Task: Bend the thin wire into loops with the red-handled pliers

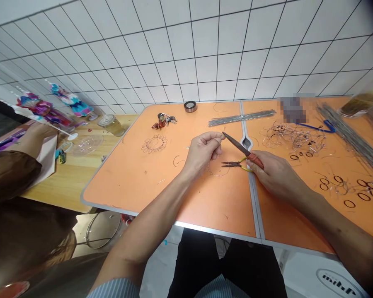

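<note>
My right hand [275, 171] is closed around the reddish handle of a dark, long-nosed tool [238, 145]. The tool's tip touches the pinched fingertips of my left hand [205, 149]. A thin wire loop [219, 174] hangs below my left fingers; whether they hold it is hard to make out. Yellow-handled pliers [233, 164] lie on the orange table [174, 194], between and below the two hands. To the left of my left hand rests a flower-shaped wire ring [154, 144].
At the back are a tape roll [190, 106], keys [164, 120] and straight wires [242, 118]. Tangled wire [294, 138], dark rings [349, 203] and a wire bundle [356, 138] lie right. A person in brown sits left, beside a wooden table [68, 178] with a jar [111, 125].
</note>
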{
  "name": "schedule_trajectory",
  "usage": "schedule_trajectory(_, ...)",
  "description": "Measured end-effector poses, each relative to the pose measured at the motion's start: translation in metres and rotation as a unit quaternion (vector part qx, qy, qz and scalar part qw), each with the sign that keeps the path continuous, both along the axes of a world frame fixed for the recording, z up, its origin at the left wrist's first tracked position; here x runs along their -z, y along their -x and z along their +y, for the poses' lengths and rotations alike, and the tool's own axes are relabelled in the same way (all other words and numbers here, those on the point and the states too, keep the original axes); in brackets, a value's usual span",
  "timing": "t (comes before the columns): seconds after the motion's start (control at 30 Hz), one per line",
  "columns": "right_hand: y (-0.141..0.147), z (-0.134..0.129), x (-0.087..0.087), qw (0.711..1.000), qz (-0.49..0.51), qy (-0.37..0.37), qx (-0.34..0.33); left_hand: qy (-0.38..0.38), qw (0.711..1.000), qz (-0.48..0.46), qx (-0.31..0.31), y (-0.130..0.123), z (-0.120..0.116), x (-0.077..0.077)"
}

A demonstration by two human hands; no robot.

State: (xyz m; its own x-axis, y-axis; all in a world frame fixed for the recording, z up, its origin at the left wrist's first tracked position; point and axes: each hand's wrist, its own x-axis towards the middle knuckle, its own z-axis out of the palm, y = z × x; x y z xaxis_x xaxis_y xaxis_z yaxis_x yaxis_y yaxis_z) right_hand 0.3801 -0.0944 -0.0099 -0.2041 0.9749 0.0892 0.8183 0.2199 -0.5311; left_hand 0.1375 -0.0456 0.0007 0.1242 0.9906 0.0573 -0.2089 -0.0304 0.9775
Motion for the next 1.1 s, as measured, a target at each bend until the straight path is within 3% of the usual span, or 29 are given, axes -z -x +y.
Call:
schedule_trajectory(0.6,0.0035,-0.0023,-0.0011,0.999,-0.036,-0.002,0.012,0.004,0.999,0.036,-0.015,-0.0024,-0.0014,0.0004)
schedule_trajectory(0.77,-0.0024,0.0006,0.0043,1.0,-0.018,-0.011,0.0,-0.002,1.0,0.0,0.011,0.0009,0.0011,0.0004)
schedule_trajectory(1.1,-0.0055,0.0,-0.0039,1.0,0.001,0.027,-0.001,0.038,0.997,-0.045,0.043,0.0036,0.0038,-0.0007)
